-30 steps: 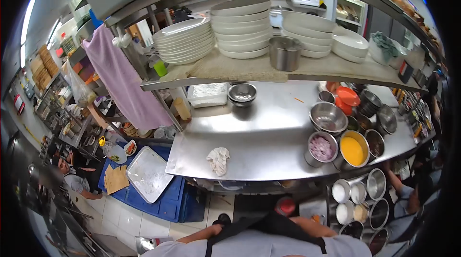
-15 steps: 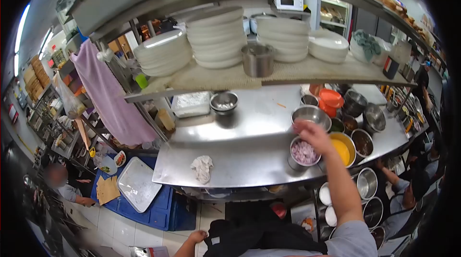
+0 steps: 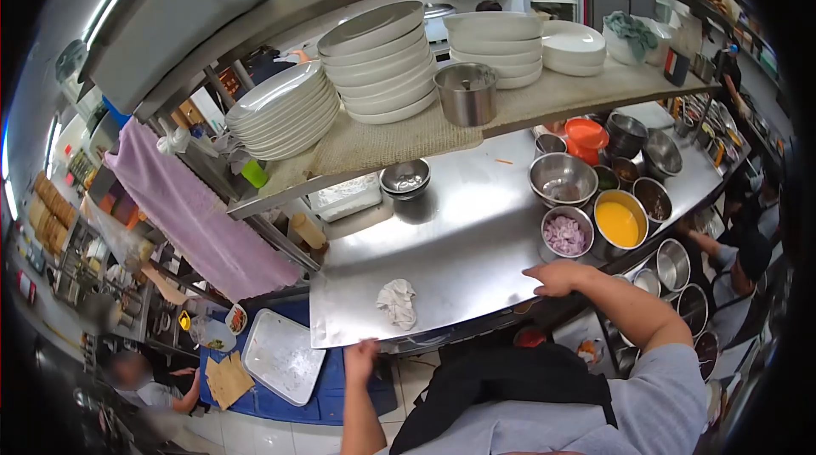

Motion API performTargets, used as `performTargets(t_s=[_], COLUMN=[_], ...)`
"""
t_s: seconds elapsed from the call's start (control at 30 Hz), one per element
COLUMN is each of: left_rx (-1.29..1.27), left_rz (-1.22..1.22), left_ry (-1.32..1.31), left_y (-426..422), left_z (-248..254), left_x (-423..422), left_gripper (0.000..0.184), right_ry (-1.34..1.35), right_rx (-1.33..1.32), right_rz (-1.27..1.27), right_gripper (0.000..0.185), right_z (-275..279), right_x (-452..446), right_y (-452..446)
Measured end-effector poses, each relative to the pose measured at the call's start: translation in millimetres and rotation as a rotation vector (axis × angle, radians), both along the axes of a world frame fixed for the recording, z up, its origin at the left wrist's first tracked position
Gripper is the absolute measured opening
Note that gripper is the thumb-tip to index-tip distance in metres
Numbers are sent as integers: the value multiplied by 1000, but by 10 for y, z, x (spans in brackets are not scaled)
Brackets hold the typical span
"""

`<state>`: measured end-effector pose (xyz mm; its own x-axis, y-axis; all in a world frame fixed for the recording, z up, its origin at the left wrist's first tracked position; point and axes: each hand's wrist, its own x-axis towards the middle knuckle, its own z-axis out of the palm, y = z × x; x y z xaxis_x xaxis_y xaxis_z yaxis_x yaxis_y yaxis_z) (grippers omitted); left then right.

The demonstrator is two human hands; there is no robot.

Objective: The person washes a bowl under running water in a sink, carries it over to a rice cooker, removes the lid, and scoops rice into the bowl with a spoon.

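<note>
My right hand (image 3: 554, 277) is over the counter's front edge, just below a metal pot of chopped purple onion (image 3: 567, 235). Its index finger points left and nothing shows in it. At the counter's front left corner, my left hand (image 3: 361, 359) is close to the edge, loosely bent, with no object visible; whether it touches the metal is unclear. A crumpled white cloth (image 3: 397, 303) lies on the steel counter (image 3: 472, 264) between the hands. Beside the onion stands a pot of yellow liquid (image 3: 619, 223), with a wide steel bowl (image 3: 563, 179) behind.
Stacked white plates (image 3: 378, 64) and a steel container (image 3: 466, 94) fill the overhead shelf. A pink towel (image 3: 204, 209) hangs at left. Below it, a white tray (image 3: 283, 357) lies on a blue surface. Co-workers stand at far left and right, near more pots (image 3: 673, 264).
My right hand has drawn back from above the onion pot to the counter's front edge. My left hand has risen to the front left corner. The view has tilted and shifted.
</note>
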<state>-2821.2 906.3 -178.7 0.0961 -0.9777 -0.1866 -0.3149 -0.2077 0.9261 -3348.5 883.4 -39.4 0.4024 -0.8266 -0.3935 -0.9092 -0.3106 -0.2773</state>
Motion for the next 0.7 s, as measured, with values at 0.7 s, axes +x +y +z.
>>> performTargets(t_s=[0.7], left_rx=[-370], left_rz=[-1195], left_ry=[-354], left_y=[-2081], left_z=[2235], left_x=[-952], left_gripper=[17], right_ry=[-844], right_rx=[-105], right_rz=[-1409], right_gripper=[15], right_z=[-2296], right_x=[-69], right_y=[2597])
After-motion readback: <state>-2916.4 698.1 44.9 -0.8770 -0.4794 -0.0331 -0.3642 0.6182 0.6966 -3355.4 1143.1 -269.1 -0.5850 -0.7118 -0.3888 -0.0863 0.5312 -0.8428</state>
